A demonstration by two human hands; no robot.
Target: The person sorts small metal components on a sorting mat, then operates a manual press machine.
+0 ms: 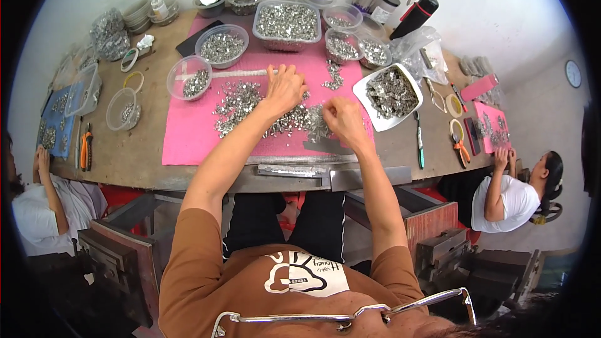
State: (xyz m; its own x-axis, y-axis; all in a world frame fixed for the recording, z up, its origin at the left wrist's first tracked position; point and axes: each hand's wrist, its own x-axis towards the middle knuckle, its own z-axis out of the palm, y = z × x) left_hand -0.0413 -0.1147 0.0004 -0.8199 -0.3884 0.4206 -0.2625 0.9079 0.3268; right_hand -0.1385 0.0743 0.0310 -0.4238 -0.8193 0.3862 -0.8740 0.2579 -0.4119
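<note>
A heap of small shiny metal pieces is spread over a pink mat in front of me. My left hand reaches over the far side of the heap, palm down, its fingers bent and a little apart, with nothing visible in them. Beside the heap's right end, my right hand has its fingers curled together against a cluster of metal pieces. Whatever those fingertips pinch is hidden or too small to name. Right of that hand, a white square dish holds darker metal pieces.
Clear tubs of metal pieces, including a large rectangular tub and a round bowl, line the mat's far side. Orange-handled pliers lie left; a green-tipped tool lies right. A metal strip runs along the front edge. Co-workers sit at both ends.
</note>
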